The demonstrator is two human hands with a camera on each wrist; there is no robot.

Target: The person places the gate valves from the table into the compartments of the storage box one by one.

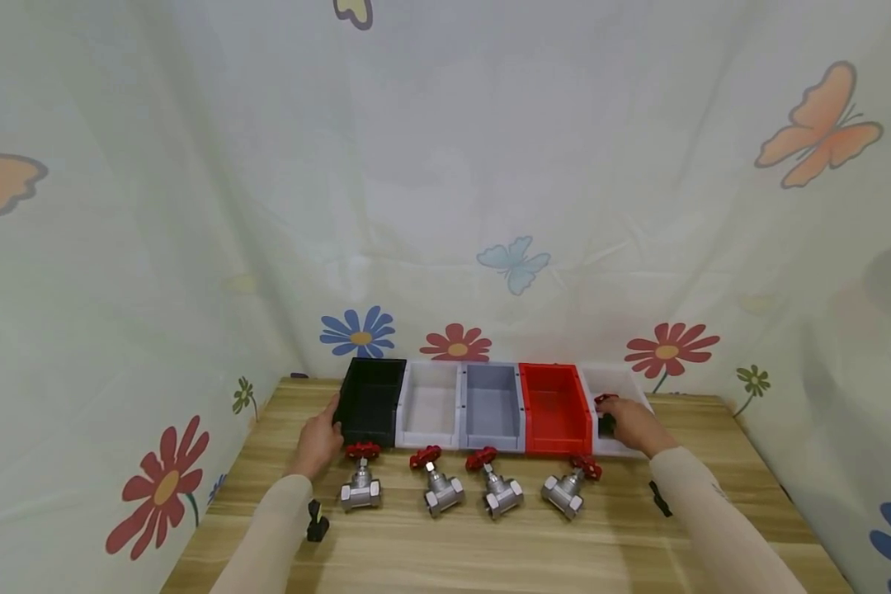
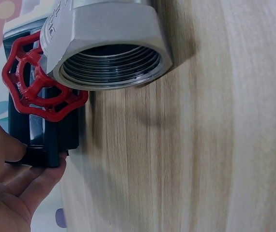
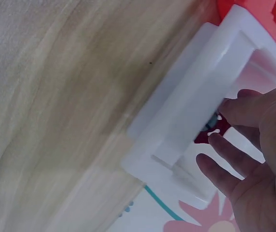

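Note:
My left hand (image 1: pixel 319 441) is at the front left corner of the black bin (image 1: pixel 372 404). In the left wrist view its thumb lies on the bin's rim and the fingers curl against the outside, gripping it. My right hand (image 1: pixel 636 425) reaches into the white bin (image 1: pixel 615 379) at the right end. There its thumb and fingers hold a valve by its red handwheel (image 3: pixel 210 133); the hand and the bin wall hide most of that valve. A metal gate valve (image 1: pixel 360 491) with a red handwheel lies just in front of the black bin, close to my left hand.
Between the end bins stand another white bin (image 1: pixel 430 404), a grey bin (image 1: pixel 491 404) and a red bin (image 1: pixel 553 404). Three more valves (image 1: pixel 442 491) (image 1: pixel 502 495) (image 1: pixel 564 492) lie before the row. Small black clips (image 1: pixel 317 524) (image 1: pixel 660 499) sit on the wooden table (image 1: pixel 453 557). A patterned curtain (image 1: pixel 445 165) hangs behind.

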